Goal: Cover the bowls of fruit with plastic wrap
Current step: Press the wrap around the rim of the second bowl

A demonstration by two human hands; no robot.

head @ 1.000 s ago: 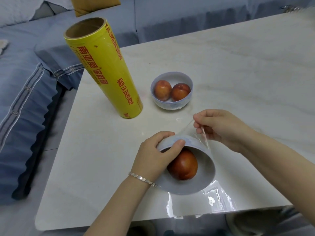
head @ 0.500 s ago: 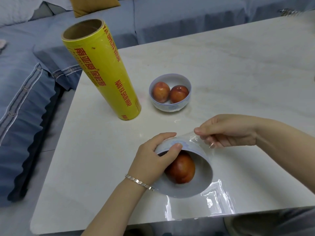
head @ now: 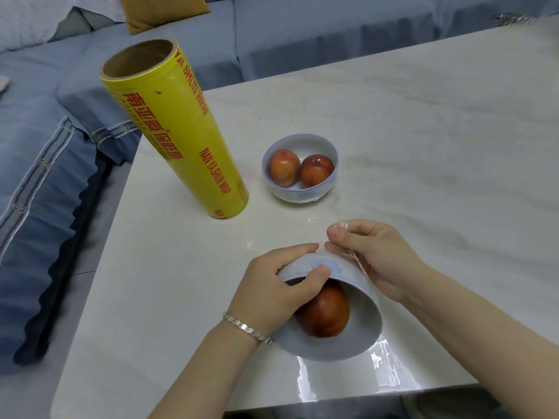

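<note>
A white bowl (head: 351, 343) with one reddish fruit (head: 325, 311) is tipped toward me near the table's front edge. My left hand (head: 272, 288) grips its far rim, thumb inside. My right hand (head: 372, 258) pinches a sheet of clear plastic wrap (head: 384, 367) against the bowl's far right side; the sheet runs under the bowl and shines on the table in front. A second white bowl (head: 302, 195) with two fruits stands uncovered behind. The yellow roll of wrap (head: 178, 137) stands upright to the left.
The pale marble table (head: 423, 131) ends close at the left and the front. A blue sofa (head: 45, 182) with cushions runs along the left and the back. A silver bracelet is on my left wrist.
My right hand has drawn the wrap's edge inward and closer to the left hand over the bowl's back. The bowl stays tilted in the left hand's grip.
</note>
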